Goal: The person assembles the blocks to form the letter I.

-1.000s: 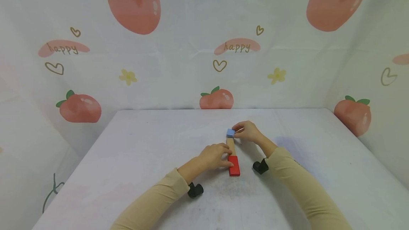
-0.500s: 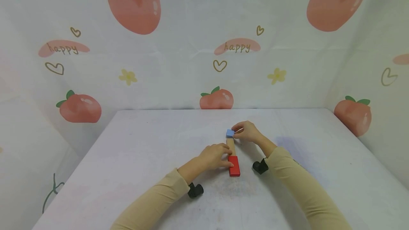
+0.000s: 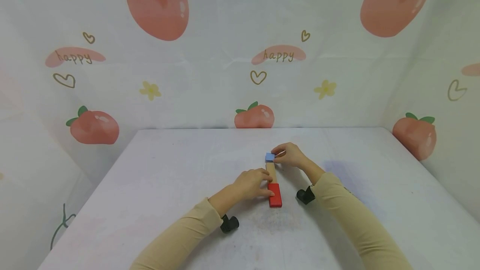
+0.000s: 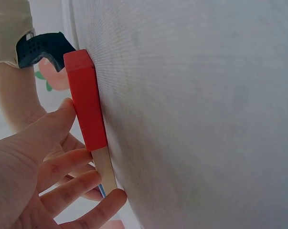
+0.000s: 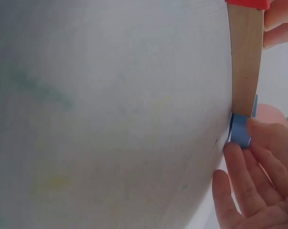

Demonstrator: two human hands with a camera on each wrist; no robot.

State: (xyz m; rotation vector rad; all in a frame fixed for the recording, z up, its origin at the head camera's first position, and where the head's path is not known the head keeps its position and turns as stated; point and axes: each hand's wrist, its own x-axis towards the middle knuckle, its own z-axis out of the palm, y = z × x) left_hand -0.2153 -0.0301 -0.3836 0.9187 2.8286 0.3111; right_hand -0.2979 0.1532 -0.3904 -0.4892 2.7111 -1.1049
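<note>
Three blocks lie end to end on the white table: a red block [image 3: 275, 197] nearest, a plain wooden block [image 3: 271, 172] in the middle and a small blue block [image 3: 270, 157] at the far end. My left hand [image 3: 250, 183] reaches in from the left; its thumb touches the red block [image 4: 85, 107] and its spread fingertips rest against the wooden block [image 4: 105, 169]. At the far end my right hand [image 3: 290, 154] pinches the blue block [image 5: 240, 131] between thumb and fingers, against the end of the wooden block [image 5: 245, 62].
Black wrist mounts, one on the left [image 3: 229, 223] and one on the right [image 3: 305, 196], sit low beside the forearms. The white table [image 3: 180, 166] ends at a fruit-printed curtain [image 3: 210, 86]. A green cord [image 3: 61, 222] shows at far left.
My right hand has brought the blue block slightly nearer and straightened it in line with the wooden block. The left hand stays in place.
</note>
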